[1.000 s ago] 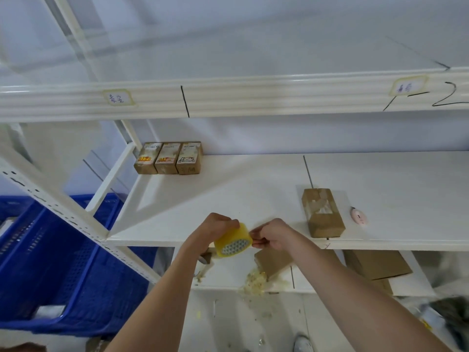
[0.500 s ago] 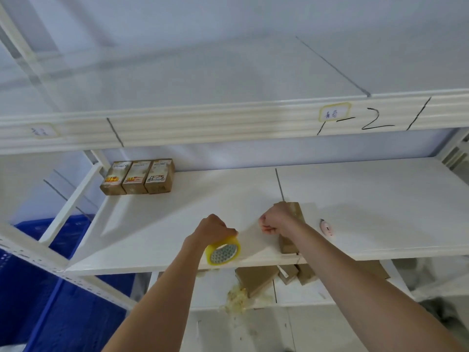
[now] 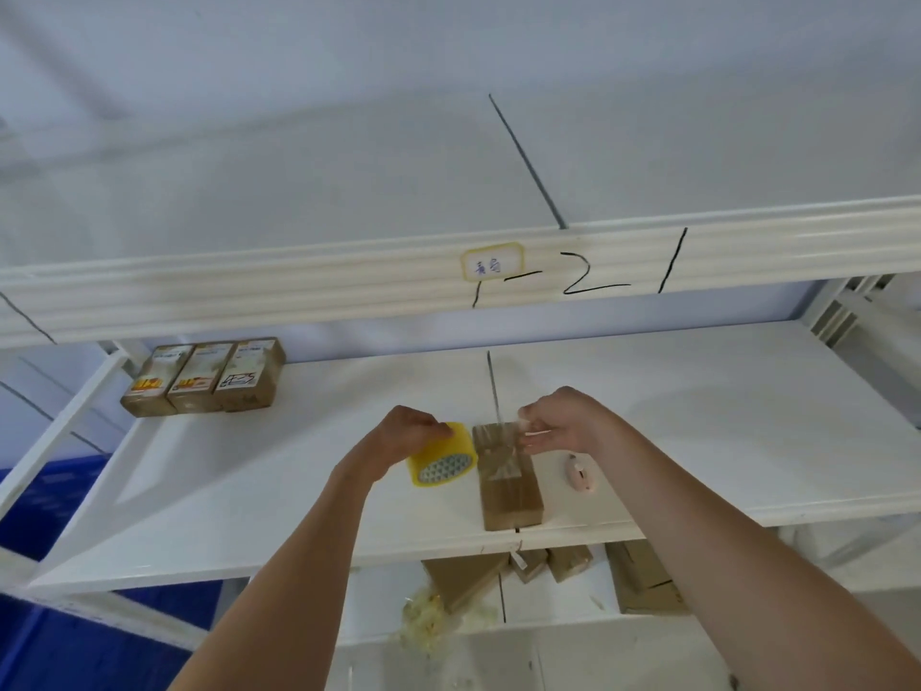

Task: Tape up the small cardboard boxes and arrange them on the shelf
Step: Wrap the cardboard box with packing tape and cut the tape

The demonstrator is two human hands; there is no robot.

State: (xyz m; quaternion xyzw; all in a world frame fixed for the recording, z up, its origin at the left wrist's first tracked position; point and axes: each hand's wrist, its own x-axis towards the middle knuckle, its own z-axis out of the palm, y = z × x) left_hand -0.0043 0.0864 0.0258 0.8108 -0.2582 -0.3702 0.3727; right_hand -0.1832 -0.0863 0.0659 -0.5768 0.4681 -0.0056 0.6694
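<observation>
A small brown cardboard box [image 3: 513,496] lies on the white middle shelf [image 3: 697,431] near its front edge. My left hand [image 3: 403,433] grips a yellow roll of clear tape [image 3: 441,461] just left of the box. My right hand [image 3: 553,423] pinches the pulled-out end of the tape strip [image 3: 503,441], which stretches across the far end of the box. Three taped boxes with printed labels [image 3: 204,376] stand side by side at the back left of the same shelf.
A small pink cutter [image 3: 580,473] lies on the shelf right of the box. Several more cardboard boxes [image 3: 643,576] and a heap of tape scraps [image 3: 428,615] sit on the lower shelf. A blue crate [image 3: 55,516] stands at the left. The upper shelf rail [image 3: 299,286] hangs overhead.
Both hands moved forward from the shelf edge over the box. The tape strip was pulled out longer and now lies across the box's far end. The view swung rightward.
</observation>
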